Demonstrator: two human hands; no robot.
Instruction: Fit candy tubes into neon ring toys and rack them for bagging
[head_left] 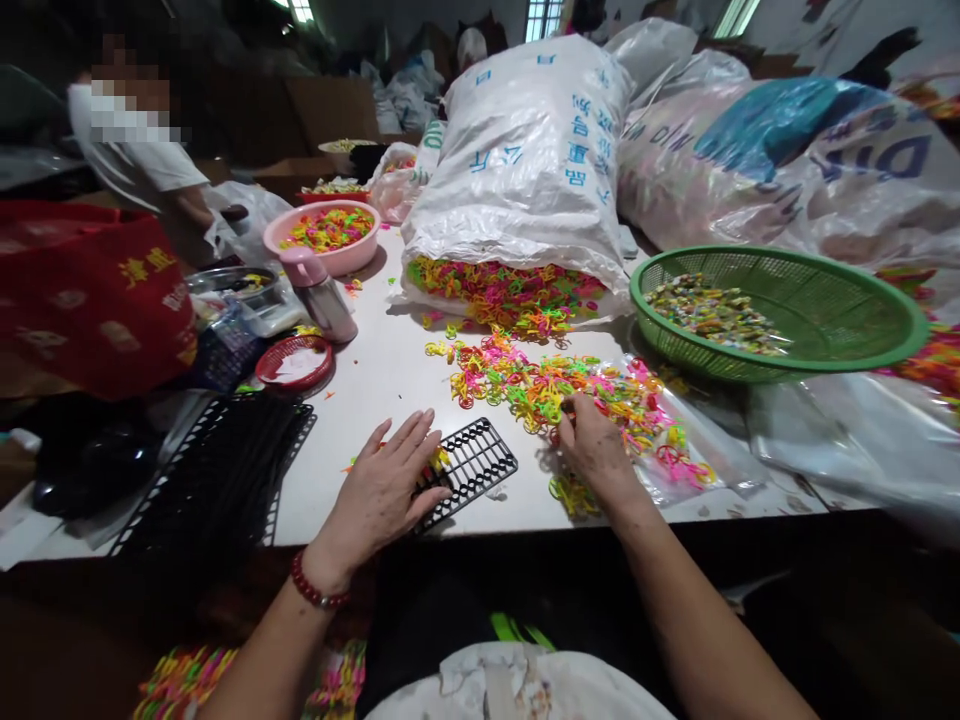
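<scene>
My left hand lies flat with its fingers spread on the left end of a small black plastic grid tray near the table's front edge. A few yellow pieces show under its fingertips. My right hand rests at the near edge of a loose heap of small neon plastic rings, its fingers curled into the pile; what they pinch is hidden. The heap spills from an open white woven sack lying behind it.
A green mesh basket with mixed pieces stands at the right. A pink bowl of rings, a pink-capped bottle and a red lid sit at the left. Black grid trays are stacked front left. Another person works beyond.
</scene>
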